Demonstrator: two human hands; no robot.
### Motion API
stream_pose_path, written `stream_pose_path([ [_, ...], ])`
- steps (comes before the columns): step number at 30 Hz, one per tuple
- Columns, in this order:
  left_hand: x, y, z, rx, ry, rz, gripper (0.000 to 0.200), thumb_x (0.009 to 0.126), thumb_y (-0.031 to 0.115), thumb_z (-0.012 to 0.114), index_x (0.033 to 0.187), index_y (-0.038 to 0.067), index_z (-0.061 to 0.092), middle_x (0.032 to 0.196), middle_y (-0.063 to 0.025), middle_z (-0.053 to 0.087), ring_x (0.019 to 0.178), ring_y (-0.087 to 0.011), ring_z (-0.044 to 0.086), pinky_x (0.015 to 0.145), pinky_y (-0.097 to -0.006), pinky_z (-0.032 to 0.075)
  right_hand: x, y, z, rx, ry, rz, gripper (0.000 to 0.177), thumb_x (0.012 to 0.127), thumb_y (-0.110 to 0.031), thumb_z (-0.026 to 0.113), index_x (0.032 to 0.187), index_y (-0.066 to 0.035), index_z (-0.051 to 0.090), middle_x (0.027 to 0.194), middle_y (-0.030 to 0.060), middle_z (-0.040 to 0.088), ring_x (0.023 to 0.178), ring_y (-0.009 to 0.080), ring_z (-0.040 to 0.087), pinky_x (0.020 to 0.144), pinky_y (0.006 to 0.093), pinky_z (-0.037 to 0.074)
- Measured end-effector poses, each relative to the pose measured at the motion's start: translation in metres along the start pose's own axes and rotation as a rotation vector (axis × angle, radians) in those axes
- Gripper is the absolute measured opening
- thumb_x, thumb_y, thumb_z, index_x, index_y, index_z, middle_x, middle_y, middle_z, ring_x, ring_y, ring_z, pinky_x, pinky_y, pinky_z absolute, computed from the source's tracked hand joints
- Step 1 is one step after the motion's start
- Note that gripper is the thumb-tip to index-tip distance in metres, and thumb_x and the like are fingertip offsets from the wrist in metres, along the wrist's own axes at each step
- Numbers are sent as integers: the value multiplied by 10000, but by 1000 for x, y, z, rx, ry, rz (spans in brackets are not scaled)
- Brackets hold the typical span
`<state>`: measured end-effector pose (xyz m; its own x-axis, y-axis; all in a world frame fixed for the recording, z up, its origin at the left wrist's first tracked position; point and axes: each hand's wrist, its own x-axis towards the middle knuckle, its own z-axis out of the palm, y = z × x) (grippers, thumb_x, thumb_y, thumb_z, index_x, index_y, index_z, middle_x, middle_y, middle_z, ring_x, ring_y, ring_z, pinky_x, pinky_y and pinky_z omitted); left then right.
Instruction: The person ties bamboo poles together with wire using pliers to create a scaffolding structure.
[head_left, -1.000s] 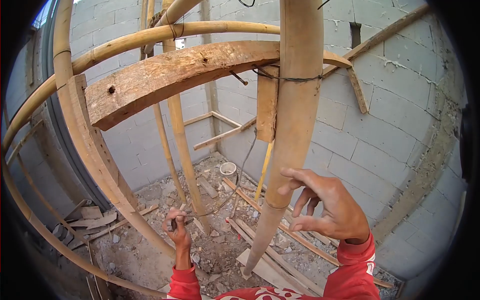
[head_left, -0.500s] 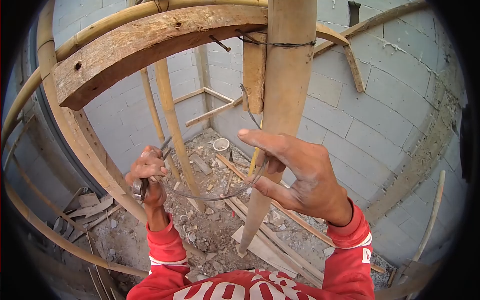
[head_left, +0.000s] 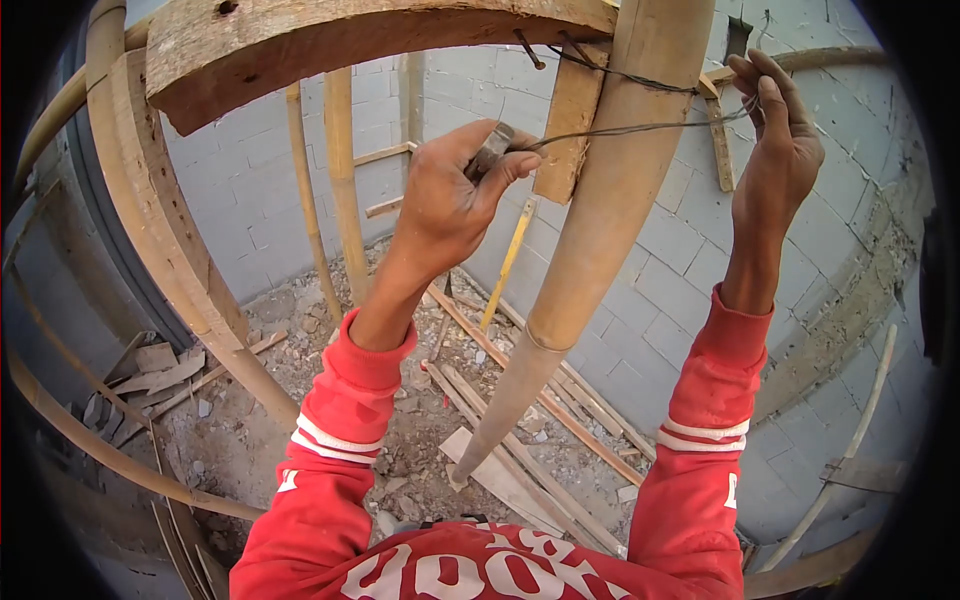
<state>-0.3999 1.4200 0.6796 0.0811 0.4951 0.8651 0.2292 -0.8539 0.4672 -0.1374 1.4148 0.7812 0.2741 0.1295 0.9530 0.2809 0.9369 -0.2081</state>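
The left hand (head_left: 445, 205) is closed around a small metal tool (head_left: 492, 148), by which one end of a thin wire (head_left: 640, 128) is gripped. The wire's other end is pinched between the fingers of the raised right hand (head_left: 780, 150). The wire is stretched taut across the front of an upright bamboo pole (head_left: 610, 220), just below an older wire tie and a rough curved plank (head_left: 350, 40). Block walls (head_left: 250, 190) are seen behind.

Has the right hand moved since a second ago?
Yes. The right hand rose from well below the wire tie on the bamboo post to about its level, right of the post.
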Motion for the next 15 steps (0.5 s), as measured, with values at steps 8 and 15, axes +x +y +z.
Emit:
stream_pose_path([
  [8,60,-49,7,-80,8,310,106,958,32,643,987,-56,695,915,-107,743,836,-156,702,781,-291,558,84,54,23,60,-335,277,347,978,-197,601,1213,44,687,989,57,720,979,110,625,899,278,486],
  [15,76,-60,28,-30,115,427,97,905,49,685,953,-33,706,895,-146,711,760,-262,687,718,-350,526,106,110,-19,-451,-496,100,377,978,-257,596,1195,48,643,1106,96,672,977,152,608,820,294,498],
])
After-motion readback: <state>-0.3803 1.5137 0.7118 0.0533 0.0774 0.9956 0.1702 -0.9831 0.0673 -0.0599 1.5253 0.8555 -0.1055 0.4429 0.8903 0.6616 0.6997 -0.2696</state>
